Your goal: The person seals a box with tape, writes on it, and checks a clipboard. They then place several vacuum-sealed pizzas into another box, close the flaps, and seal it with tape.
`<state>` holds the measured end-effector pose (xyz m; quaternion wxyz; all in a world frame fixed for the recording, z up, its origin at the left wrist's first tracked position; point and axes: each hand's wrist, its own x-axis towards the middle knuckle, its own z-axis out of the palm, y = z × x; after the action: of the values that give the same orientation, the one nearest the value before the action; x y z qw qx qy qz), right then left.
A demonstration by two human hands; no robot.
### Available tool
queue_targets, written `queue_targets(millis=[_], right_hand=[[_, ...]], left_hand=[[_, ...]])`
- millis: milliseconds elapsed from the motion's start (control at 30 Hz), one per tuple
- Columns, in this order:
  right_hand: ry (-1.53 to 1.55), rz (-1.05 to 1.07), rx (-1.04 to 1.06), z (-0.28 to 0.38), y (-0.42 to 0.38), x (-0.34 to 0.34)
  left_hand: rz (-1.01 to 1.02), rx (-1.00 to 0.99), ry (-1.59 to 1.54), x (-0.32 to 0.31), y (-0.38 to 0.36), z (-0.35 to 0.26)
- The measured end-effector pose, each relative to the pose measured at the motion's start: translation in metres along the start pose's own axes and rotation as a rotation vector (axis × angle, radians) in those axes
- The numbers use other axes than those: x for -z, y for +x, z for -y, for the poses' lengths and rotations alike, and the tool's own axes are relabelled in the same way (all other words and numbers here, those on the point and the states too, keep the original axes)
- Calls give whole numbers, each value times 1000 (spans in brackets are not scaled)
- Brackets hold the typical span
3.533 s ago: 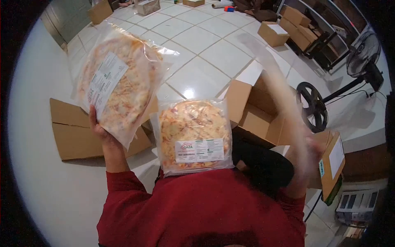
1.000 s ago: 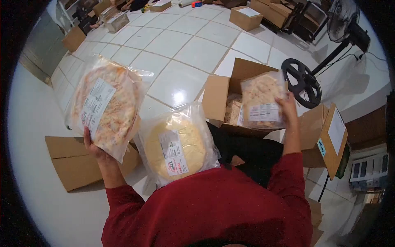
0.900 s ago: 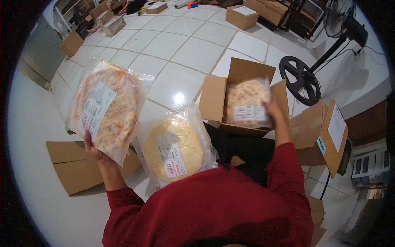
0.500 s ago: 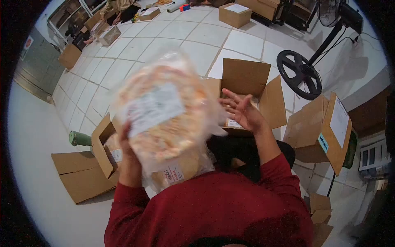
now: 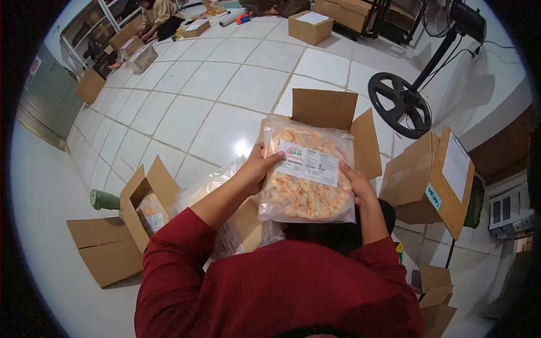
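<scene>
A packaged pizza [image 5: 304, 197] in clear plastic, with a white printed label, is held between both hands in front of me. My left hand [image 5: 260, 166] grips its left edge, thumb on the label's corner. On the right edge, my right hand [image 5: 359, 185] has its thumb over the front. Behind the pizza stands an open cardboard box [image 5: 325, 105], its inside mostly covered by the package. More plastic-wrapped packages [image 5: 236, 225] lie by my lap under my left forearm.
To the left, an open box [image 5: 141, 197] holds another wrapped pizza, beside a green cylinder [image 5: 105, 199]. A labelled box [image 5: 422, 174] and a standing fan [image 5: 400, 104] are on the right. Other people [image 5: 158, 17] sit at the back among boxes.
The pizza has moved right and away from me, to the front of the open box. My right hand, earlier open and apart from it, now holds its right edge.
</scene>
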<state>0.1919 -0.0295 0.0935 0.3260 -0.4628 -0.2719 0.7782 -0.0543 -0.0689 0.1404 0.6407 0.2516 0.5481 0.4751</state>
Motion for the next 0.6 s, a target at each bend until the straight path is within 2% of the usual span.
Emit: queue_targets(millis=[33, 67, 100, 133, 200, 233, 300, 400, 433, 500, 600], right_hand=[[3, 4, 1, -1, 2, 5], [56, 95, 21, -4, 5, 10], [109, 185, 41, -6, 7, 17], [112, 185, 42, -5, 12, 22], [-61, 163, 145, 5, 21, 30], [-99, 88, 240, 11, 24, 30], [-187, 23, 287, 25, 30, 28], [-339, -48, 400, 37, 40, 35], [-327, -30, 405, 40, 41, 36], [-317, -8, 396, 45, 53, 39], [-266, -77, 367, 32, 84, 52]], left_hand=[[41, -6, -13, -2, 3, 2], [81, -10, -26, -3, 5, 3], [69, 31, -46, -7, 8, 2], [69, 31, -44, -7, 14, 1], [98, 104, -42, -6, 27, 3], [104, 105, -45, -4, 31, 5], [211, 23, 68, -1, 38, 8], [296, 0, 39, -2, 52, 12], [298, -3, 35, -1, 56, 13], [154, -33, 10, -2, 68, 13], [88, -112, 131, 0, 37, -16]])
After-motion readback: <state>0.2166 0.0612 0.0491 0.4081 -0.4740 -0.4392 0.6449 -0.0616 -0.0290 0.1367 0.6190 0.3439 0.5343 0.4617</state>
